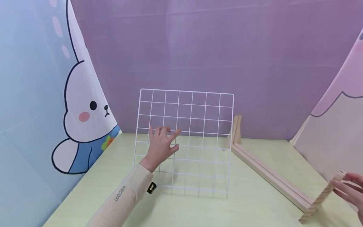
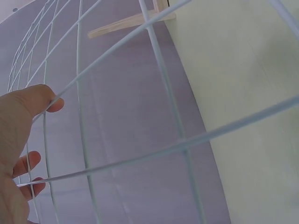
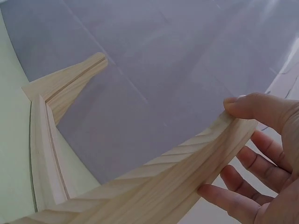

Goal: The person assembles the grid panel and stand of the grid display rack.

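One left hand [image 1: 160,148] pinching wire grid [image 1: 191,118]; right hand [image 1: 351,190], partly cropped, pinching wooden frame [image 1: 272,177].

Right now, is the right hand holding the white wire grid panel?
No, the right hand holds an end board of the pale wooden frame, while the left hand holds the panel.

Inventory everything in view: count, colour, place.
Wooden frame: one, pale brown, at right.
Wire grid: one, white, left of the frame.
Table: one, pale yellow-green, below both.
Backdrop: one, purple, behind the table.
Rabbit panel: one, blue and white, far left.
Right panel: one, pink and cream, far right.
Small object: one, black, near the grid's lower edge.
Sleeve: one, cream, lower left.
Left hand: one, gripping the grid.
Right hand: one, holding the frame's near end.
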`<act>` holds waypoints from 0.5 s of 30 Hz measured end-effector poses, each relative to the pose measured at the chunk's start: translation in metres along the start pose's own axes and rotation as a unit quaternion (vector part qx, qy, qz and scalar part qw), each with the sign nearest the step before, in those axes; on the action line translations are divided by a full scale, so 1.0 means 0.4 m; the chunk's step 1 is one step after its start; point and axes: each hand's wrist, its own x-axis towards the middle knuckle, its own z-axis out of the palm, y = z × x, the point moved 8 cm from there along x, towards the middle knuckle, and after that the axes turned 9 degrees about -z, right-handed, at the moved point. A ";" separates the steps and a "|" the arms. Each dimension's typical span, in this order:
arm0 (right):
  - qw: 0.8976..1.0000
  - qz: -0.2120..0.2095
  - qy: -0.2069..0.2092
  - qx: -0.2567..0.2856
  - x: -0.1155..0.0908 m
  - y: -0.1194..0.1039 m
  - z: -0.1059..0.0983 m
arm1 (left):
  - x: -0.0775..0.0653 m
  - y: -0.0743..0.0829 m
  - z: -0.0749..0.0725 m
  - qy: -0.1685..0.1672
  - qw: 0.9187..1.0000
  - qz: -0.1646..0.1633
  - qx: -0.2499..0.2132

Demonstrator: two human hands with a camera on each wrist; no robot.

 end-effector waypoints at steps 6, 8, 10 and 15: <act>0.996 -0.030 -0.008 0.078 0.008 -0.005 0.029 | 0.019 0.002 -0.010 0.009 1.000 0.002 -0.005; 0.995 -0.025 -0.006 0.095 0.007 -0.016 0.061 | 0.026 0.002 -0.012 0.007 1.000 -0.001 -0.007; 0.993 -0.027 -0.013 0.116 0.007 -0.025 0.087 | 0.030 0.002 -0.014 0.004 1.000 -0.003 -0.010; 0.988 -0.025 -0.032 0.152 0.012 -0.028 0.122 | 0.035 0.003 -0.016 0.000 1.000 -0.005 -0.017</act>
